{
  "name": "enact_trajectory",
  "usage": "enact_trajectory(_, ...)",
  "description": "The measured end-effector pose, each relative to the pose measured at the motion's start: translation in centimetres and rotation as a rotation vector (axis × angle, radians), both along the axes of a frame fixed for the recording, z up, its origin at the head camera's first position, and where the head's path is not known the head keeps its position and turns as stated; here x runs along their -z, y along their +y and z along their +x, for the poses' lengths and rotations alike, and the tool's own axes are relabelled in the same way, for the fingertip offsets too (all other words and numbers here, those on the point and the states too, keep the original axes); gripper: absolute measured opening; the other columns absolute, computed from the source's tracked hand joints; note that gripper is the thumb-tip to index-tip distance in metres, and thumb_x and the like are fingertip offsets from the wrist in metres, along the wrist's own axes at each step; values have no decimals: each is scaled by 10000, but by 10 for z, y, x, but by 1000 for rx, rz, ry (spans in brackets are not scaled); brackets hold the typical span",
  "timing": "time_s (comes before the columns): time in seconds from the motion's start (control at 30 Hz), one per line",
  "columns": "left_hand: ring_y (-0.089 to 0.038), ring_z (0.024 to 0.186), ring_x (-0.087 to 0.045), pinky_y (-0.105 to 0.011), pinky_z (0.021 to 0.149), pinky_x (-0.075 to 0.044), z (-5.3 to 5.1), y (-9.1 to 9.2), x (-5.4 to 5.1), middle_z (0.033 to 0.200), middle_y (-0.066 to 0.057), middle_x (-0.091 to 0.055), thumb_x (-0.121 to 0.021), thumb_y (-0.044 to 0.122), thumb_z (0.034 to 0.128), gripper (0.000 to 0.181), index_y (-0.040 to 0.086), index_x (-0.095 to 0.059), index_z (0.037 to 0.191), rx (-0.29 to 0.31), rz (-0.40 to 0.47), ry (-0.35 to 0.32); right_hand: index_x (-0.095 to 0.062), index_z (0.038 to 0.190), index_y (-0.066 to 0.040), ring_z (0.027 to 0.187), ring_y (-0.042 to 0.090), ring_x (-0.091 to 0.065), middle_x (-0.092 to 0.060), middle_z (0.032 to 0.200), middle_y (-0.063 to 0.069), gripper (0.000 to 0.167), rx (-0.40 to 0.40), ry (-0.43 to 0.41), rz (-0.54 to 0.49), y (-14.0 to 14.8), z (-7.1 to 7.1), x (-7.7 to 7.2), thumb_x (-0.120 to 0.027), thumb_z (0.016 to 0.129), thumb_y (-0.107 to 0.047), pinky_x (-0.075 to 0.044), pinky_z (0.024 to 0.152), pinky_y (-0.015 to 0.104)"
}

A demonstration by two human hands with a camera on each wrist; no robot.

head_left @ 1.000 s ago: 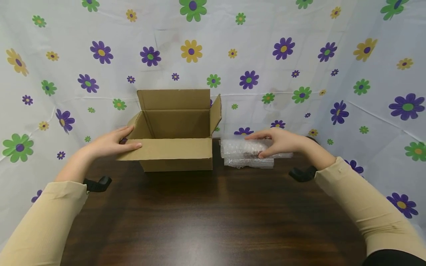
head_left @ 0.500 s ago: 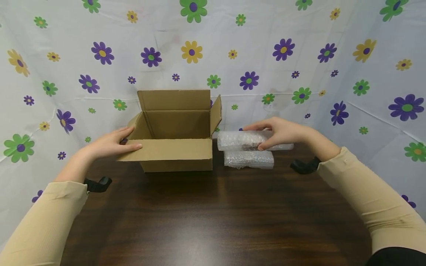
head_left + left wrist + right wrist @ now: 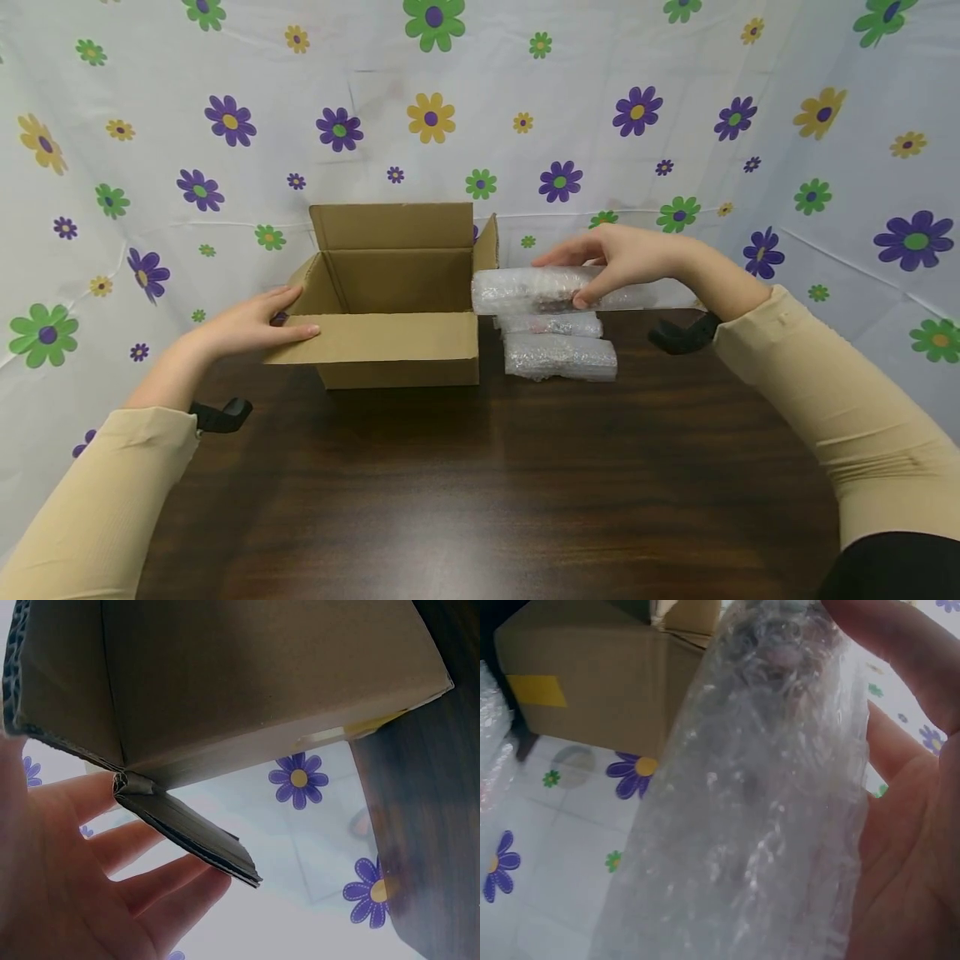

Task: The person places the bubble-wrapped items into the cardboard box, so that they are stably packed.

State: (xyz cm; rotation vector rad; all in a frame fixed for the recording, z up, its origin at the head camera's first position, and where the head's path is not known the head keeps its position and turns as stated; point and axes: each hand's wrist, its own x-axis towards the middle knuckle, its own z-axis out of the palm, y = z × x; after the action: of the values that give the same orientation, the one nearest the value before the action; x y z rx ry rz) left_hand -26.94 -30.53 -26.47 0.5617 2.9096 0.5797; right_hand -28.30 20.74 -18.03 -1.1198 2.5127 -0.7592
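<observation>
My right hand (image 3: 637, 254) holds a bubble-wrapped bundle (image 3: 517, 290) from above, thumb on its near side. The bundle is raised above the table, level, its left end close to the right flap of an open cardboard box (image 3: 397, 373). Something darker shows through the wrap of the bundle (image 3: 742, 787) in the right wrist view; its kind cannot be made out. My left hand (image 3: 243, 323) rests at the box's left front corner, thumb lying on the front flap. In the left wrist view, spread, fairly straight fingers (image 3: 161, 885) touch a side flap (image 3: 195, 829) from outside.
Two more bubble-wrapped bundles lie right of the box, one (image 3: 561, 357) nearer me and one (image 3: 555, 324) behind it. Beneath everything is a dark wooden table (image 3: 480, 483). A flower-patterned sheet (image 3: 480, 100) hangs close behind the box and at both sides.
My right hand has lifted the bundle off the others and carried it up and slightly left, uncovering another bundle below. The left hand and box have stayed in place.
</observation>
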Motion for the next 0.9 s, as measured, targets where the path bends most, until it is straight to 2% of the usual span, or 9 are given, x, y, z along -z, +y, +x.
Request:
enact_trajectory(0.13, -501, 1402, -137, -645, 1086, -177, -1, 0, -1, 1539, -337, -129, -604, 478, 925, 909, -58, -169, 1517, 2, 3, 3, -531, 1411, -169, 1248, 236, -496, -543, 1380, 59, 640, -13, -28, 22, -8, -3, -14, -784, 824, -200, -360, 1057, 516)
enact_trajectory(0.23, -503, 1401, -136, -648, 1084, -177, -2, -1, 0, 1537, -340, -131, -605, 476, 925, 907, -52, -168, 1520, 1, 3, 3, -518, 1422, -187, 1190, 224, -532, -565, 1347, 55, 651, -15, -55, 34, -17, -6, -23, -783, 827, -199, -443, 977, 479)
enact_trajectory(0.37, -502, 1401, -139, -647, 1084, -178, -2, -2, 2, 1536, -339, -138, -607, 475, 924, 905, -50, -173, 1520, 0, -1, 5, -519, 1419, -169, 1133, 234, -565, -591, 1308, 59, 660, -30, -97, 1, -29, -10, -33, -788, 816, -147, -514, 871, 425)
enact_trajectory(0.57, -502, 1403, -130, -648, 1084, -172, -1, -2, 1, 1536, -342, -130, -606, 467, 928, 903, -58, -167, 1518, 3, 14, 3, -527, 1412, -173, 1221, 219, -530, -576, 1340, 65, 657, -25, -49, -4, -45, -16, -50, -789, 810, -161, -454, 964, 433)
enact_trajectory(0.9, -496, 1405, -136, -646, 1086, -171, -1, -2, 3, 1538, -335, -138, -610, 472, 923, 904, -55, -179, 1517, -3, 18, 12, -538, 1401, -225, 1157, 185, -546, -588, 1290, 29, 644, -63, -45, 8, -88, -28, -62, -788, 808, -199, -414, 987, 390)
